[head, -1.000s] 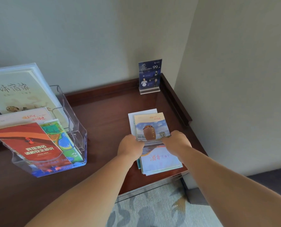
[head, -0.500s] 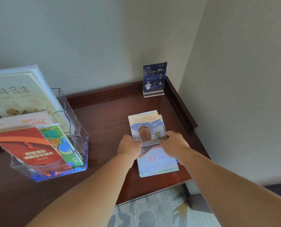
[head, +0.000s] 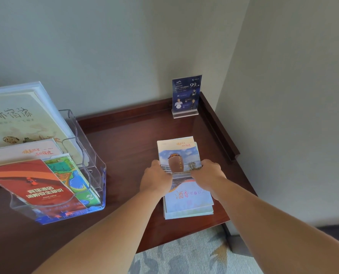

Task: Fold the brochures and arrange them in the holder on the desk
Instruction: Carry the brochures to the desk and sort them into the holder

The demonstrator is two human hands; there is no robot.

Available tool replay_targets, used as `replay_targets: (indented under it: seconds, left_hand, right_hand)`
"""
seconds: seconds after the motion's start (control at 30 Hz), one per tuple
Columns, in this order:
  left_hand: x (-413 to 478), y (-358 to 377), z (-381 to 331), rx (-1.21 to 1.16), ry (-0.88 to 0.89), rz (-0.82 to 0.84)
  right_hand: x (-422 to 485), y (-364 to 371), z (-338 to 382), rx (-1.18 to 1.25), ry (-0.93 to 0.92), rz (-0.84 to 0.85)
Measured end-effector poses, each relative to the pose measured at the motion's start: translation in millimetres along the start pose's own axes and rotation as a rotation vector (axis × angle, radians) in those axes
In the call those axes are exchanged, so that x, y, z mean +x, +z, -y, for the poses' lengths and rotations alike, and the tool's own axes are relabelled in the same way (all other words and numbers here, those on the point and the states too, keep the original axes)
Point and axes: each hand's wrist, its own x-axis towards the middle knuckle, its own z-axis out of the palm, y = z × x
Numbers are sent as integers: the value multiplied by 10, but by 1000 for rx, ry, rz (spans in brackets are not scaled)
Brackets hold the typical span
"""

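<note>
While both hands held it, the top brochure (head: 179,155) lay on the stack of brochures (head: 188,208) at the near right part of the counter (head: 135,145), with its long axis running from near to far, a little tilted. The left hand (head: 157,179) gripped its left long edge and the right hand (head: 208,174) its right long edge, both about the middle of the length. The fingers (head: 201,165) were curled narrow on the paper, and their tips were hidden, so I cannot tell how far they went under it.

The holder (head: 89,155) stood at the left of the counter, well apart from the stack, with other brochures already upright in it. The way to the holder therefore went to the left, and the left hand was the nearer one.

One second before, the top brochure lay shifted to the right of the stack. Now its edges nearly matched the stack, and the hands stayed on the same two edges.
</note>
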Motion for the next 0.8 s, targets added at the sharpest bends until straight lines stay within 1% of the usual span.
replay_targets:
  seconds: [0.13,0.23,0.3,0.4,0.47,0.5,0.57,0.63,0.67,0.73,0.8]
  left_hand:
    - [15,-14,20,-53,-32,18]
    - [36,-28,60,-146,-66,36]
    - [48,-39,75,-181,-66,16]
    - [77,-43,80,-119,5,-41]
    - [92,-58,79,-122,6,-22]
    - [104,-70,83,-118,-6,-3]
    - [124,-105,86,-62,-20,5]
    - [182,-117,67,62,9,-72]
    - [221,-118,50,138,48,-129]
    - [317,-95,-52,289,193,-220]
    - [461,-43,-216,430,358,-210]
  right_hand:
    - [-4,-18,-18,73,-16,29]
    - [8,-49,-26,134,-19,42]
    - [10,-52,-28,165,-22,60]
    - [18,-33,-25,182,-41,76]
    - [21,-27,-26,187,-49,66]
    - [12,-24,-29,153,-58,47]
    - [-45,-10,-62,-29,-116,-9]
    - [-163,16,-140,-239,-241,0]
    - [-237,40,-188,-343,-314,43]
    - [-356,83,-315,-549,-439,137]
    - [-402,126,-434,-698,-484,185]
